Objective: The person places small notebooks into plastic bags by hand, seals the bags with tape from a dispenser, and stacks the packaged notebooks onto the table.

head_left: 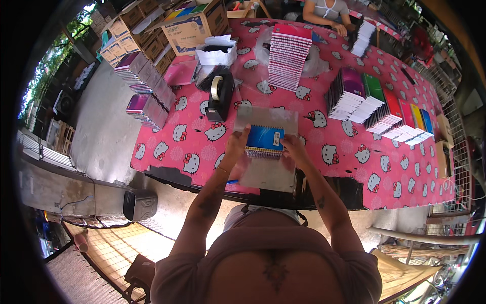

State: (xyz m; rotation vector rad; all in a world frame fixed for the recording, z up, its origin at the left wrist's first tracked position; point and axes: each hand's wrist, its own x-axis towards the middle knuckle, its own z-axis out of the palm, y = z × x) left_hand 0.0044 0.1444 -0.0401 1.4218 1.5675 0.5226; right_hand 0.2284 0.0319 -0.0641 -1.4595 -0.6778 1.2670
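A small stack of spiral notebooks with a blue top cover (pixel 259 136) lies in front of me on a clear plastic sheet (pixel 268 175). My left hand (pixel 236 145) is closed on the stack's left side, its thumb along the edge. At the opposite side my right hand (pixel 294 151) grips the right edge with bent fingers, close to a small white label on the cover. The wire bindings show along the edge nearest me. Just beyond my left hand stands a black tape dispenser (pixel 219 104) with a roll of tape.
A tall notebook stack (pixel 288 61) rises at the back. Colour-sorted notebook piles (pixel 372 91) stand right; plastic-wrapped stacks (pixel 147 109) stand left. Behind are a cardboard box (pixel 185 38) and an open white container (pixel 216 53). Across the table sits another person (pixel 326 15).
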